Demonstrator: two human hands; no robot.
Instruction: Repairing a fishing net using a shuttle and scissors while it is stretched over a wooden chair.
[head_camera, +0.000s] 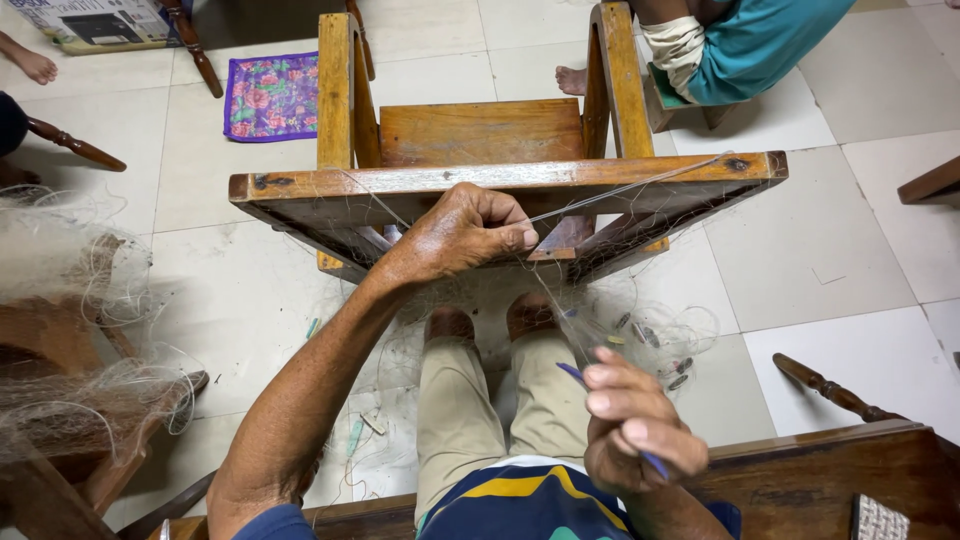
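Note:
My left hand (462, 235) is closed, pinching a thin line and fine fishing net (620, 330) against the top rail of a wooden frame (700, 172). The line runs taut from my fingers toward the rail's right end. My right hand (632, 425), lower and nearer my lap, is closed around a slim blue netting needle (572, 373). The net hangs from the rail down over my knees and feet, with small weights along its edge.
A heap of pale net (70, 300) lies on wooden furniture at the left. A flowered purple mat (272, 96) lies on the tiled floor beyond. Another person in teal (750, 45) sits at the far right. Chair legs stand around.

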